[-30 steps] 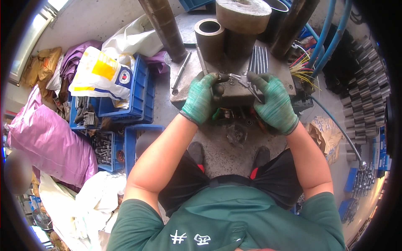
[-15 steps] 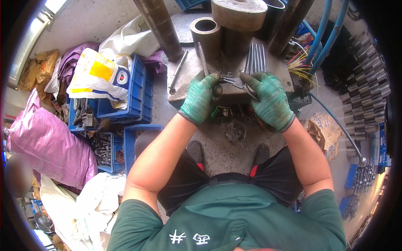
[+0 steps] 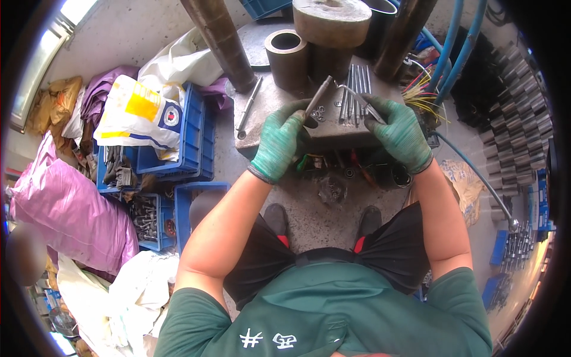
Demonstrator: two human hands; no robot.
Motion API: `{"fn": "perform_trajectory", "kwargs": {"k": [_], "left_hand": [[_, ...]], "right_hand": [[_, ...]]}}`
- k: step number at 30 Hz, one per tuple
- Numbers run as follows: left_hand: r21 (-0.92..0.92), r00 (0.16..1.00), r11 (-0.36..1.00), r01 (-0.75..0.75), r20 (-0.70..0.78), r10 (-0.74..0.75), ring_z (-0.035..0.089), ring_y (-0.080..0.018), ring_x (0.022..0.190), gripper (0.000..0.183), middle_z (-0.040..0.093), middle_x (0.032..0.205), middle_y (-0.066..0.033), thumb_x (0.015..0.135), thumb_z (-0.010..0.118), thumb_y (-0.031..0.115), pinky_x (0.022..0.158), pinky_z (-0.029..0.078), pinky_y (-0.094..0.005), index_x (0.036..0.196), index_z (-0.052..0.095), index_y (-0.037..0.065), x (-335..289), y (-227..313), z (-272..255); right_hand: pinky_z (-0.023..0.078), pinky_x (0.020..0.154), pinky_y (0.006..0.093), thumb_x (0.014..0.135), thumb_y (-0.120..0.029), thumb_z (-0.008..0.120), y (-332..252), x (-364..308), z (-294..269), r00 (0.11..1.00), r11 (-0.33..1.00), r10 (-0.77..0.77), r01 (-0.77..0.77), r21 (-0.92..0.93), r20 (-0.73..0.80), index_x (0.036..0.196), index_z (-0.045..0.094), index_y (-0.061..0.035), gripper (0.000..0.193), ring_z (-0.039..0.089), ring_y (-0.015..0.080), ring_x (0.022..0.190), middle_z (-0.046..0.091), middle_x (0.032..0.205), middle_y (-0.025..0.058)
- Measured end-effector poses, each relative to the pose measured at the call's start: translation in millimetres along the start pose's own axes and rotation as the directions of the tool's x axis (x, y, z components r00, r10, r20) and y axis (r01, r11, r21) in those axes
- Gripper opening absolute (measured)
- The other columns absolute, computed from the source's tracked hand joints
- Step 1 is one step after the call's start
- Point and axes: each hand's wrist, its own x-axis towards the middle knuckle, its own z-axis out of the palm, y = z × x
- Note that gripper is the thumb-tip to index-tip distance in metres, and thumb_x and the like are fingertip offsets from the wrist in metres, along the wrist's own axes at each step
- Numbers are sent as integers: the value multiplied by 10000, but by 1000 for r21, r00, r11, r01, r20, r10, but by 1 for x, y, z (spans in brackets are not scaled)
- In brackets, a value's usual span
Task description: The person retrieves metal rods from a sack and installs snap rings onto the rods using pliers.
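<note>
Both my hands wear green work gloves over the metal bench plate. My left hand is closed around a metal rod, tilted up with its far end pointing right. My right hand grips a pair of pliers, their slim bent tip close to the rod's end. Whether a ring sits on that tip is too small to tell. Small metal rings lie on the plate between my hands. Several rods lie side by side beyond the pliers; a single rod rests at the plate's left.
Behind my hands stand a thick metal tube, a heavy round block and two dark columns. Blue crates and a pink sack are at left. Blue hoses and stacked metal cylinders are at right.
My hands have moved apart, the right one to the right with the pliers. The rod in my left hand now tilts right, and the small rings on the plate have come into view.
</note>
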Motion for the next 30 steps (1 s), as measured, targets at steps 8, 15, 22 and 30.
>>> {"fn": "perform_trajectory", "kwargs": {"k": [8,15,22,30], "left_hand": [[263,975,943,-205,-29,220,646,-144,927,301,737,1042,-89,983,654,76,887,541,-307,1264,708,-18,4,-9,3],[366,977,906,-211,63,202,656,-132,1012,312,730,1101,-72,979,631,27,930,536,-303,1278,719,14,2,-8,-7],[238,975,959,-155,191,110,653,-133,1036,355,724,1118,-66,1010,566,52,932,541,-293,1344,683,17,3,-10,-6],[154,968,987,38,241,-74,659,-103,854,435,724,1074,-67,1028,632,260,722,550,-237,1375,647,-3,-5,9,6]], "right_hand": [[551,922,337,847,-87,689,14,3,-18,992,999,5,2,-53,126,1367,664,10,530,728,224,963,759,1099,233],[556,910,338,841,-95,696,4,1,-33,958,996,48,-26,-80,282,1373,651,33,549,725,209,950,755,1071,249],[563,895,341,825,-105,720,-2,1,-34,921,999,51,-40,-37,387,1361,676,-17,544,732,202,927,767,1063,226],[550,978,392,809,-135,750,-3,-2,-22,877,989,-64,120,-87,475,1354,685,-42,557,734,320,1092,745,1199,225]]}}
